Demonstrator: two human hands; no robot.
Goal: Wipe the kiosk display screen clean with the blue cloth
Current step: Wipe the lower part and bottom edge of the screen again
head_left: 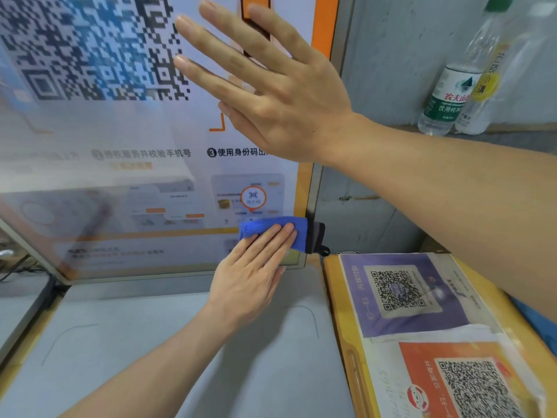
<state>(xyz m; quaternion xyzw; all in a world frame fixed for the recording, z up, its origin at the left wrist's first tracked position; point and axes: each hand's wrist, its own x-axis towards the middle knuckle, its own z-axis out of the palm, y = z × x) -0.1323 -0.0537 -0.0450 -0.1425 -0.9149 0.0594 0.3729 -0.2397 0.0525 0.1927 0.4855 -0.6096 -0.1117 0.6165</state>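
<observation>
At screen [150, 176] corner, left hand [253, 276] flat pressing blue cloth [271, 227]; right hand [271, 86] splayed, seemingly touching glass.

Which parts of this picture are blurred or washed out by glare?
Head view: pale glare hazes the lower left of the glossy kiosk display screen, smearing its text; the clear plastic bottles look stretched near the corner; the folded blue cloth under the left hand stays sharp.

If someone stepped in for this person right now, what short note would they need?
Left hand: fingers flat on the blue cloth, pressing it to the lower right corner of the kiosk screen.
Right hand: open, fingers spread, at the screen's upper right; holds nothing.
Done: cannot tell which areas are wiped; the left side looks hazy or glary.
Left: work the cloth over the rest of the screen.
</observation>
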